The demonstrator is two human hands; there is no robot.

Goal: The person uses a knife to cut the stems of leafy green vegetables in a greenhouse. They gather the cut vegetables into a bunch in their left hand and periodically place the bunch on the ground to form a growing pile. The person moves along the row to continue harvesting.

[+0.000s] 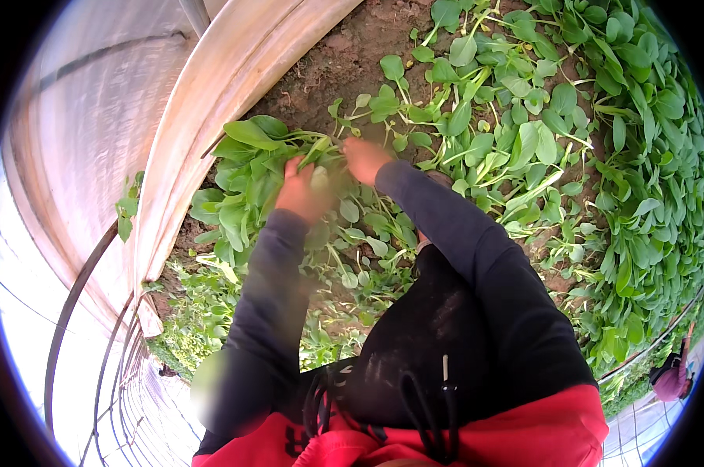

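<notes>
My left hand (303, 192) is among a clump of broad-leaved greens (235, 192), its fingers curled round some stems. A blurred smudge on the picture covers part of that hand. To its right is my right hand (366, 160), fingers curled, close to the base of the pale stems (314, 137). Something thin and dark shows at its fingertips; what it is cannot be made out. Cut or uprooted leafy greens (468, 128) lie loose over the soil right of my hands.
Plastic sheeting (253, 52) of a greenhouse wall borders the bed on the left, with curved hoops (75, 298) below it. Bare soil (340, 64) lies ahead. A dense stand of greens (649, 192) grows at right. Another person (670, 376) is far off at lower right.
</notes>
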